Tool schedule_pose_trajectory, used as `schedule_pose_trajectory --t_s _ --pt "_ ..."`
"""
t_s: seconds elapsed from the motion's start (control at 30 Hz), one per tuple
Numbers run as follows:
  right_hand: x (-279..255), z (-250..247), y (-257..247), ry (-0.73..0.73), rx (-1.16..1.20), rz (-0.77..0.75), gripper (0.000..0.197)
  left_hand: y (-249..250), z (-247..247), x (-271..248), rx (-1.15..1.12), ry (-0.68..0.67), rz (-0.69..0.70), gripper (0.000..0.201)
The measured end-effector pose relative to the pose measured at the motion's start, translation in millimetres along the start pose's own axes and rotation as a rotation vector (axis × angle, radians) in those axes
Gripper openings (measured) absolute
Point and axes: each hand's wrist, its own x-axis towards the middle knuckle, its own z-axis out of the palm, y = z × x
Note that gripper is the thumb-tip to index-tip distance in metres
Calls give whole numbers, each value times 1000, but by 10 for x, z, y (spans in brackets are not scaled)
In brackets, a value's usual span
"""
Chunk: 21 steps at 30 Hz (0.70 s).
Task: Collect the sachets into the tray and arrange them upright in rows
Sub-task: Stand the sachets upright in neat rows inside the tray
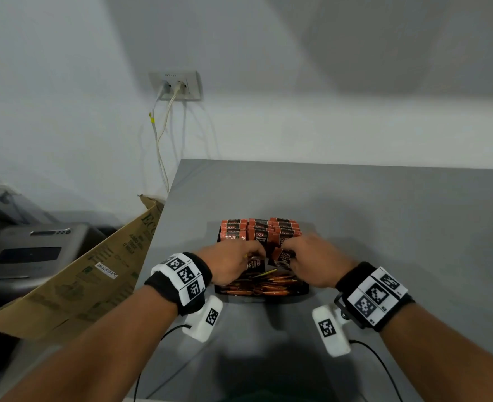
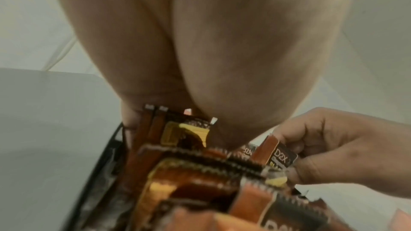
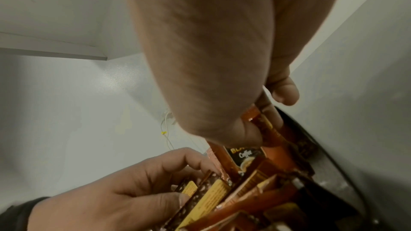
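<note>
A black tray (image 1: 303,290) sits on the grey table (image 1: 384,227). Orange-and-black sachets (image 1: 261,230) stand upright in rows at its back. Several loose sachets (image 1: 268,284) lie flat in its front part. Both hands are over the middle of the tray. My left hand (image 1: 256,254) grips a small bunch of sachets (image 3: 211,192) on edge between thumb and fingers. My right hand (image 1: 287,252) pinches one sachet (image 2: 278,154) marked D2X, tilted, just right of the left hand's bunch. The tray rim (image 2: 106,155) shows beside the left hand.
An open cardboard box (image 1: 79,277) leans against the table's left edge. A grey machine (image 1: 30,250) stands beyond the box. A wall socket (image 1: 175,85) with hanging cables is behind the table's far left corner. Bare table lies right of and behind the tray.
</note>
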Motion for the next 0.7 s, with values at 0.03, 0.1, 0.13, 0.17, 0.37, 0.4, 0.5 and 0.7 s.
schedule_pose_trajectory --t_s 0.03,0.1,0.13,0.17,0.37,0.4,0.5,0.7 --pt "-1 9 3 6 1 -2 27 4 14 -3 11 15 0 46" --pt "5 31 9 19 -3 -5 27 -2 35 8 29 35 17 52" --pt "8 39 5 23 0 -4 29 -10 38 15 46 31 35 57" --pt "13 50 1 25 4 -3 30 -20 45 19 60 22 48 58" --pt "-11 51 18 58 18 -7 35 -73 84 9 -17 209 12 41" --pt "-19 35 22 68 25 -5 36 -75 73 -10 -40 261 12 41" --pt "-46 -2 20 71 39 -21 37 -90 25 -69 -113 408 28 41" --pt "-132 -224 -92 182 179 -62 33 -127 -68 -148 -581 619 -97 45"
